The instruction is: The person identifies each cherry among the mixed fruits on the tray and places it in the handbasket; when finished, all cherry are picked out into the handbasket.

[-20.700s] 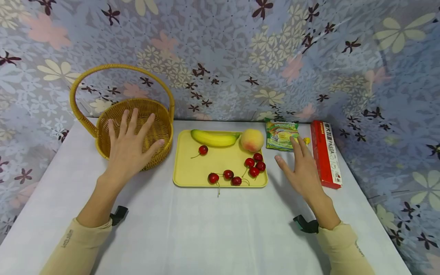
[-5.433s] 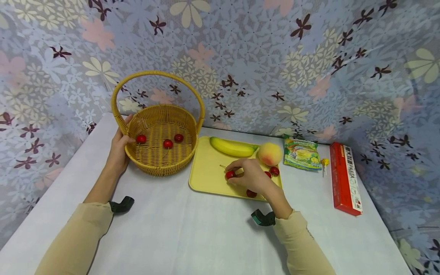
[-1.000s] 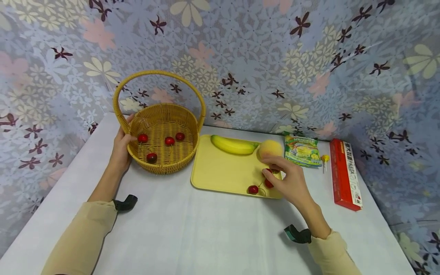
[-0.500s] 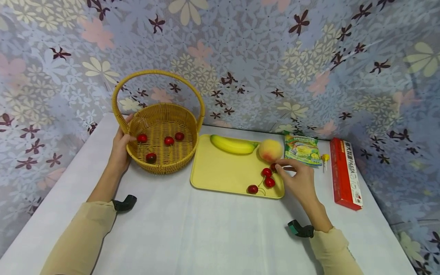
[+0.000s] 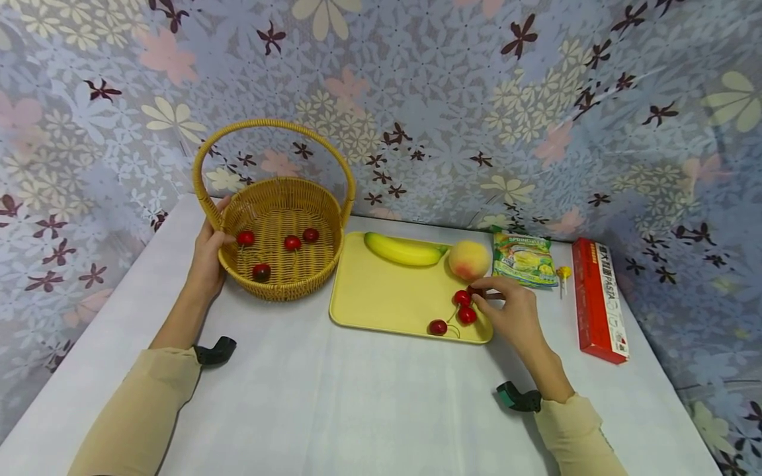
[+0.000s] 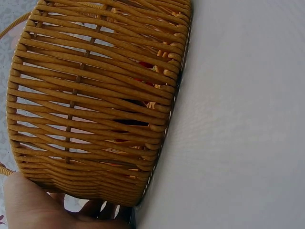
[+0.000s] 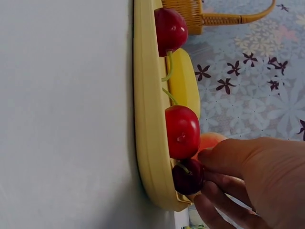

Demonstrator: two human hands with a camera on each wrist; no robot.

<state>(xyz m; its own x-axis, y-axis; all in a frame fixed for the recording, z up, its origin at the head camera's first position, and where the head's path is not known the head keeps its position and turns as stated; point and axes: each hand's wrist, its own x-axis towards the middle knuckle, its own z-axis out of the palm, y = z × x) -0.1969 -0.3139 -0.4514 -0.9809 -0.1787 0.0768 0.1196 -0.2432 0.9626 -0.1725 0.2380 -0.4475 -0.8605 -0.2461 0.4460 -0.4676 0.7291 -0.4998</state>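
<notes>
My left hand [image 5: 208,261] holds the left side of the wicker basket [image 5: 280,291], thumb at the rim and fingers behind the wall. Several cherries [image 5: 292,243] lie inside the basket. At the right end of the yellow tray [image 5: 381,311], my right hand [image 5: 513,309] pinches a dark red cherry [image 7: 188,177] between thumb and fingers; in the head view the fingers mostly hide it. Two brighter cherries [image 5: 467,315] lie just left of the fingertips, and another cherry [image 5: 437,327] sits near the tray's front edge.
A banana [image 5: 405,251] and a peach [image 5: 469,260] lie along the tray's back edge. Right of the tray are a green snack packet [image 5: 524,260], a yellow lollipop [image 5: 563,272] and a red pasta box [image 5: 598,301]. A floral cloth hangs behind the white table.
Several cherries have gone from the tray into the basket since the earliest frame, and my left hand has taken hold of the basket. Lately my right hand shifted slightly left, pinching the dark cherry.
</notes>
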